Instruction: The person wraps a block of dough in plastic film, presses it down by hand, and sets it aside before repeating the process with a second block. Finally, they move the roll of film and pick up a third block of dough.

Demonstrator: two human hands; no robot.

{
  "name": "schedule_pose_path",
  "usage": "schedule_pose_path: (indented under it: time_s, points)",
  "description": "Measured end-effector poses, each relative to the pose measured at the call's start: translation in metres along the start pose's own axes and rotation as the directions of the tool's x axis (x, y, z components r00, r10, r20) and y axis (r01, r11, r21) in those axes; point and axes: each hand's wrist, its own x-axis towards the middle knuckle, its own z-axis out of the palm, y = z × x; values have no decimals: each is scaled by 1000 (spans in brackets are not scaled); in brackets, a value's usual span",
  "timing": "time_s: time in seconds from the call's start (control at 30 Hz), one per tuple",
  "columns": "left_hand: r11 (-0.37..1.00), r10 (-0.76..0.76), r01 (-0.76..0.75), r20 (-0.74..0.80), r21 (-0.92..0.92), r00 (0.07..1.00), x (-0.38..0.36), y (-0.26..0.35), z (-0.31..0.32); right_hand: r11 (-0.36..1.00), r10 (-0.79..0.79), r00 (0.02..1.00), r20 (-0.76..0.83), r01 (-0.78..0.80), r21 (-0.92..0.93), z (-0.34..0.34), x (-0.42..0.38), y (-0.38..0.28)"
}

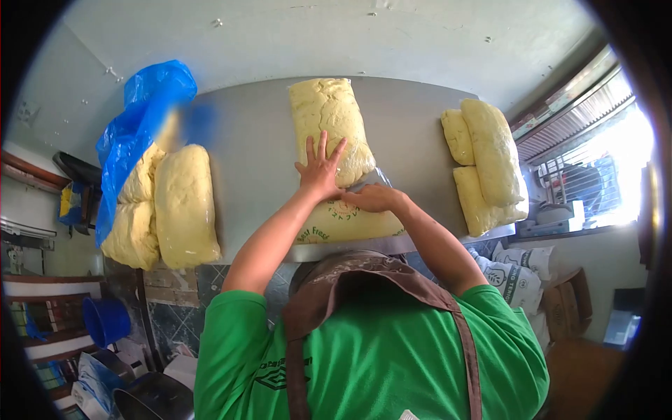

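Observation:
Two blocks of pale yellow dough in clear plastic are under my hands at the middle of the metal table. My left hand (322, 168) lies with fingers spread on the near end of the upright block (325, 105). Just right of it, my right hand (374, 198) is closed at the top edge of the near block (350, 227), which lies crosswise at the table's front edge in film with green print. The fingertips are by a loose flap of clear film (374, 178); what they pinch is too small to tell.
At the left, more dough blocks (185, 206) lie beside a blue plastic bag (150, 91). Several wrapped blocks (493, 154) are stacked at the right end of the metal table (402, 126). White sacks (514, 276) and a cardboard box (567, 304) stand below right.

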Motion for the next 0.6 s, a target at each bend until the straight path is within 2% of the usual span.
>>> schedule_pose_path:
  time_s: [0.1,0.2,0.3,0.4,0.5,0.6]
  points:
    - [1000,-1,0,-43,-20,999,2,-7,5,985,-110,993,-34,105,-138,-5,-21,-19]
    - [999,6,-11,-109,-46,994,7,-13,17,804,-437,864,-250,250,-540,13,-30,-20]
    - [997,2,-13,-144,-81,990,3,-12,15,768,-575,807,-137,475,-429,14,-18,-14]
    - [995,2,-12,-103,-95,995,0,-13,8,897,-401,916,24,398,-193,7,-20,-19]
    - [996,-16,8,-97,-87,995,-2,-9,6,922,-385,920,71,387,-18,14,-33,-18]
    - [994,-28,17,-98,-108,995,2,-9,9,939,-344,933,105,341,41,27,-48,-9]
